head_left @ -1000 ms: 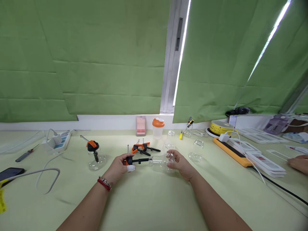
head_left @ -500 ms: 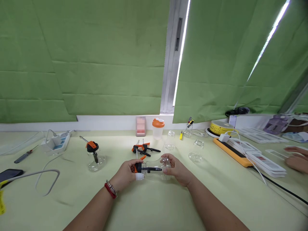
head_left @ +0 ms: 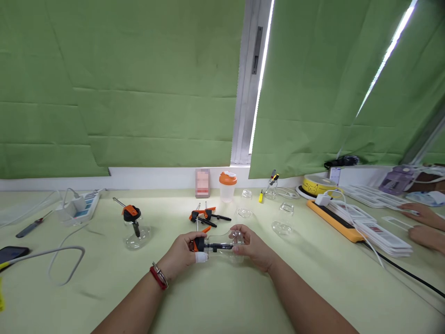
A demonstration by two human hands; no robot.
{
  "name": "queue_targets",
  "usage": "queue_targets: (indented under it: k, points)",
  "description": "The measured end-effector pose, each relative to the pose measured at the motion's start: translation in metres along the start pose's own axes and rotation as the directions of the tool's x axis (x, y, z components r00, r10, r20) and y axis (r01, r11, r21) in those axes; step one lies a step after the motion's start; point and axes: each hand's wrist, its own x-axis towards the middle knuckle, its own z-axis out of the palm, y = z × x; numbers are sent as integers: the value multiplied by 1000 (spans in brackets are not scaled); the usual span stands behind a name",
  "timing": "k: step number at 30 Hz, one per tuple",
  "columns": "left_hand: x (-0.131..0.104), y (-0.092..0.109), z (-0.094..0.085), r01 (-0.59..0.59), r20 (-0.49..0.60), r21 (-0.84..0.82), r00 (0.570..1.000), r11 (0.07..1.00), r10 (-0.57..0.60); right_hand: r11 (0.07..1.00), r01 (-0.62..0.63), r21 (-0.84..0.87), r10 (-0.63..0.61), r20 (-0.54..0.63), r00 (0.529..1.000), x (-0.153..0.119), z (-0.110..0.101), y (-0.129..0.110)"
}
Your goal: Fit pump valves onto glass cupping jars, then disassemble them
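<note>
Both forearms reach in from below and angle inward, the hands facing each other low over the tabletop (head_left: 222,297). The left hand (head_left: 183,251), its thumb wrapped in a white bandage (head_left: 201,257), pinches a black-and-orange lid (head_left: 199,244); the right hand (head_left: 253,249) grips the rounded end of a glass bottle (head_left: 226,236), fingers curled. The bottle lies sideways between them, the lid's black stem (head_left: 222,247) inside it. Other orange-and-black lids (head_left: 210,215) and two glass tumblers-shaped bottles (head_left: 284,217) sit beyond. Sideways room runs from a lidded bottle (head_left: 136,237) at left to an orange power strip (head_left: 333,220) at right; a white wall (head_left: 156,178) bounds the back.
</note>
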Motion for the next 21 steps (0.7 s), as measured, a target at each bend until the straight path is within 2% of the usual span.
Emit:
queue_targets:
  k: [9,16,21]
  points:
    - [0,-5,-4,-28,5,52,1000,998,28,999,10,40,-10,8,1000,1,1,1]
    - [-2,1,1,-12,43,-26,999,1000,13,997,3,77,-6,29,1000,2,-1,6]
    - [-2,1,2,19,59,27,998,999,-21,996,11,91,-16,54,998,2,0,8]
